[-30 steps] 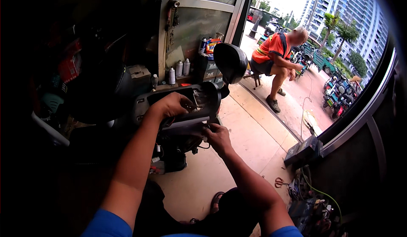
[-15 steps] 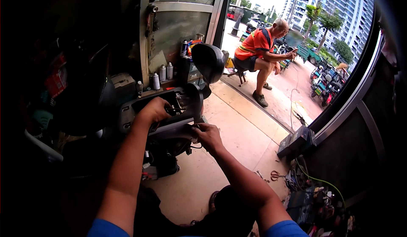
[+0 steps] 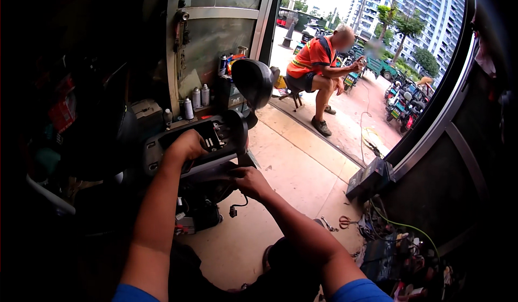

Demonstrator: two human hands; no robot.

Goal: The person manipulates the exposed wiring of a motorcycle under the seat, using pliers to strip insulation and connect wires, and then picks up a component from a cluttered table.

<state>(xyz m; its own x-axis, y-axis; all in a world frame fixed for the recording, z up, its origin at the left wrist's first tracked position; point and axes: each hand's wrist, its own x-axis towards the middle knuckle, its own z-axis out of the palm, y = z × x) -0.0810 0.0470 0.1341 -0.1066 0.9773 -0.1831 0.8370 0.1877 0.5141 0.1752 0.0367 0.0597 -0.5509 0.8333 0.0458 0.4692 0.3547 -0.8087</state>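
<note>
In front of me stands a dark scooter or e-bike, its rear body (image 3: 154, 153) showing an open compartment under where a seat would sit. My left hand (image 3: 189, 144) reaches down into that compartment, and its fingertips are hidden by the hand and the rim. Along the near side runs a grey side panel (image 3: 213, 171). My right hand (image 3: 251, 182) has its fingers curled on the rear end of this panel, thumb side up. A black cable with a connector (image 3: 233, 212) dangles below that hand. A black padded backrest (image 3: 251, 83) rises behind the compartment.
Spray cans (image 3: 188, 109) line the ledge by the door frame. Batteries (image 3: 369, 178) stand at the doorway's right, with scissors (image 3: 344, 222) and tangled cables nearby. Outside the doorway, a person in an orange vest (image 3: 318, 56) sits on a stool. Parked scooters (image 3: 406, 99) stand beyond.
The whole view has shifted slightly, so the scene sits further left. My left hand has sunk deeper into the compartment; a thin dark piece seen by its fingers no longer shows.
</note>
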